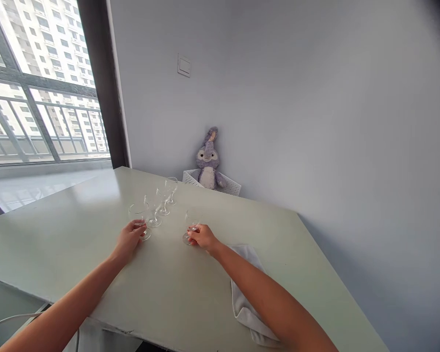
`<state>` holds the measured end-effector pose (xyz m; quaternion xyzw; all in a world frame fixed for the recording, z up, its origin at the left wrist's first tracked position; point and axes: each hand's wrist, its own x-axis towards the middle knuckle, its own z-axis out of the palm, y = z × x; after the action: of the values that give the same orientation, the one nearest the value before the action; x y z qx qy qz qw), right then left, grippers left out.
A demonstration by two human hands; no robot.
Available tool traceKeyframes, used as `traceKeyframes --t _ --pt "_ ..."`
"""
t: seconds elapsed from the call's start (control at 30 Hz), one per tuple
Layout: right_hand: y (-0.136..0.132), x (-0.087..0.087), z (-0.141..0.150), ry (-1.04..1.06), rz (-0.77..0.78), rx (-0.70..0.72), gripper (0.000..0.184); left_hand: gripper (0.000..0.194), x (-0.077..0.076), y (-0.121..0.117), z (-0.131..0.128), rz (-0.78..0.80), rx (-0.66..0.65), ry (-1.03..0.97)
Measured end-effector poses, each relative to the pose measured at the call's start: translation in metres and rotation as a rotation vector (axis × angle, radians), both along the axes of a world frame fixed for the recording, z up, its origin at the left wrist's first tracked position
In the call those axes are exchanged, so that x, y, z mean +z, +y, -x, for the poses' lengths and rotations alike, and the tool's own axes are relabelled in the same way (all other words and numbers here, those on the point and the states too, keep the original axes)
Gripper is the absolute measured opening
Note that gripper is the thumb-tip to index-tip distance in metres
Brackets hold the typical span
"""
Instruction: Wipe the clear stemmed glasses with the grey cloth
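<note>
My left hand [131, 233] closes around the lower bowl and stem of a clear stemmed glass [138, 211], whose foot is on the table. This glass is the nearest in a slanting row of several, with others such as a stemmed glass [154, 221] and the farthest stemmed glass [171, 186] behind it. To the right, apart from the row, my right hand [203, 236] pinches the stem of another upright stemmed glass [192, 217]. Its foot appears at table level; whether it touches the surface is hard to tell.
A grey cloth [247, 315] lies crumpled on the pale table [176, 288], partly under my right forearm. Behind the table's far edge, a purple plush toy [207, 164] sits in a white perforated basket [231, 186] by the wall. A white cable [14, 317] runs at lower left.
</note>
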<state>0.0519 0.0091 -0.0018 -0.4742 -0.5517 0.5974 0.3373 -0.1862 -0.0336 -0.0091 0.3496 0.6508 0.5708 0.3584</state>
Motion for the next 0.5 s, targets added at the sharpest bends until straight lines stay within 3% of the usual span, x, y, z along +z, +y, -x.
traceKeyframes --t 0.27,0.5 --pt "-0.001 0.007 0.051 0.027 -0.007 0.06 0.016 0.033 -0.015 0.001 -0.003 -0.085 0.031 0.012" --pt "0.0 0.008 0.082 0.03 -0.032 0.089 0.013 0.031 -0.015 0.0 -0.004 -0.078 0.028 0.054"
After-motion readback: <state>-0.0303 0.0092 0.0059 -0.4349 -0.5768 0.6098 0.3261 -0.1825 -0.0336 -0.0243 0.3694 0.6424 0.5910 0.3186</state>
